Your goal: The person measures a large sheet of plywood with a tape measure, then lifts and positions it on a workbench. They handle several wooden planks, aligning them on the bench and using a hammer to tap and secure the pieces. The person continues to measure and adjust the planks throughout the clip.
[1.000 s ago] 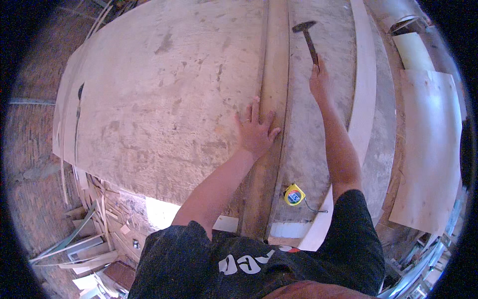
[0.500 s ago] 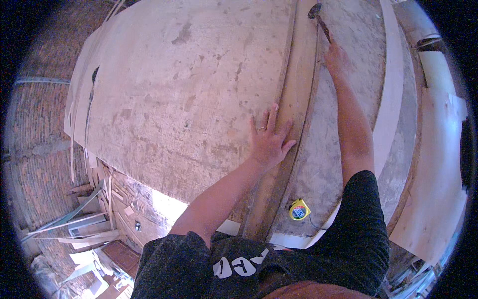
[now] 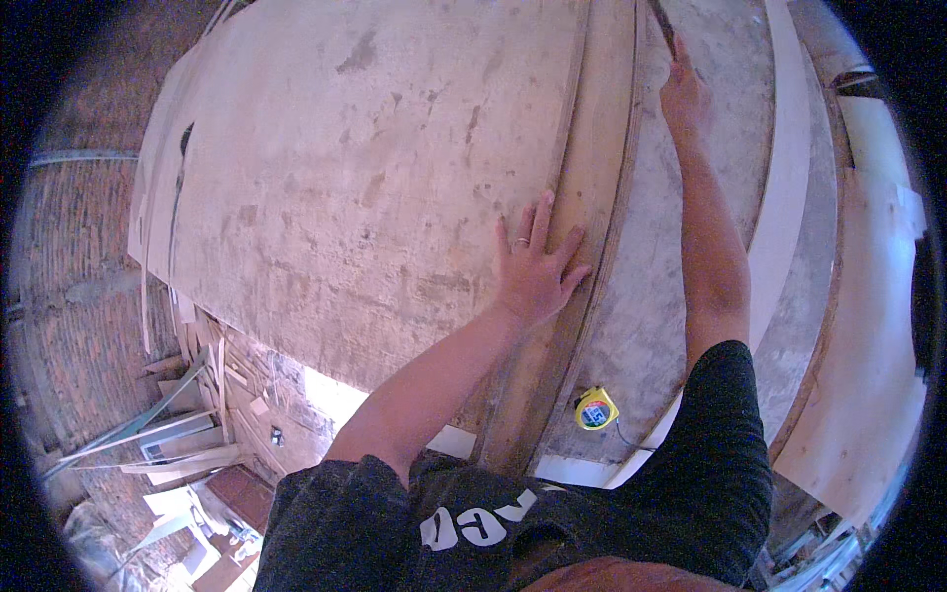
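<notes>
In the head view, the left hand (image 3: 538, 261) lies flat with fingers spread, holding nothing, pressing on a long wooden strip (image 3: 582, 237) that runs lengthwise over a large plywood sheet (image 3: 365, 178). The right hand (image 3: 683, 94) reaches far up along the strip and is closed around a dark hammer handle (image 3: 663, 25), whose head is cut off at the picture's top edge. A yellow tape measure (image 3: 596, 408) rests on the board near the person's body, just right of the strip.

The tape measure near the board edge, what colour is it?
Yellow tape measure, blue face; head view.
</notes>
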`<state>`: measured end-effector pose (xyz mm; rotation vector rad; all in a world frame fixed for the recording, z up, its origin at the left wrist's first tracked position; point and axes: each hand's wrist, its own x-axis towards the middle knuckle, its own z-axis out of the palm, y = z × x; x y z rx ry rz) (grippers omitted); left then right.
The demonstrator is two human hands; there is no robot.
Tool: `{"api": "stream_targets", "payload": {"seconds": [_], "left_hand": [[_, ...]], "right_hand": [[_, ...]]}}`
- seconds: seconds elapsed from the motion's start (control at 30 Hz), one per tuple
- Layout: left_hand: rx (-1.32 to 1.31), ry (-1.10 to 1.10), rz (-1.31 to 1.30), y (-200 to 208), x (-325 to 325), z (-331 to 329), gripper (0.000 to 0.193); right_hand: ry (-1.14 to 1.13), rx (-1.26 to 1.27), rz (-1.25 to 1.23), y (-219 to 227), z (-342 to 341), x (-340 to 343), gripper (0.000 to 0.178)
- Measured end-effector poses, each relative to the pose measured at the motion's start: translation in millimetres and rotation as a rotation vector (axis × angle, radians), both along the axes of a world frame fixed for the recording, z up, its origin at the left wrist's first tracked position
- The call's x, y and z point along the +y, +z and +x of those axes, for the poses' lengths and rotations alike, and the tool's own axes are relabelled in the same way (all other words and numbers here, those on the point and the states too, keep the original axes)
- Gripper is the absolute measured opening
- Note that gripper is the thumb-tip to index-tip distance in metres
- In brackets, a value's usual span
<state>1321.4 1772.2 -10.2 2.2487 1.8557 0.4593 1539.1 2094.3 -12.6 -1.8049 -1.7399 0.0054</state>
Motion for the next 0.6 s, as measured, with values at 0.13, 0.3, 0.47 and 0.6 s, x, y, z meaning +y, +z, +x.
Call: {"api": "stream_targets", "payload": {"seconds": [0.13,0.3,0.47,0.6], "left_hand": [[-0.020,-0.020,-0.003,1,2,7,0.059],[0.025,0.001,-0.023,-2,-1,2,0.059],[0.068,-0.017,-0.017,-3,1,6,0.060],[0.060,-0.023,0.037,-3,5,7,0.057]], "right_hand": [[0.024,-0.173,-0.250,3,14,6,0.059],[0.007,-0.088,-0.313,11,-2,-17,0.056],[0.206,0.416,0.068,-20,31,-99,0.047],[0.142,0.326,-0.034,24,47,-215,0.045]]}}
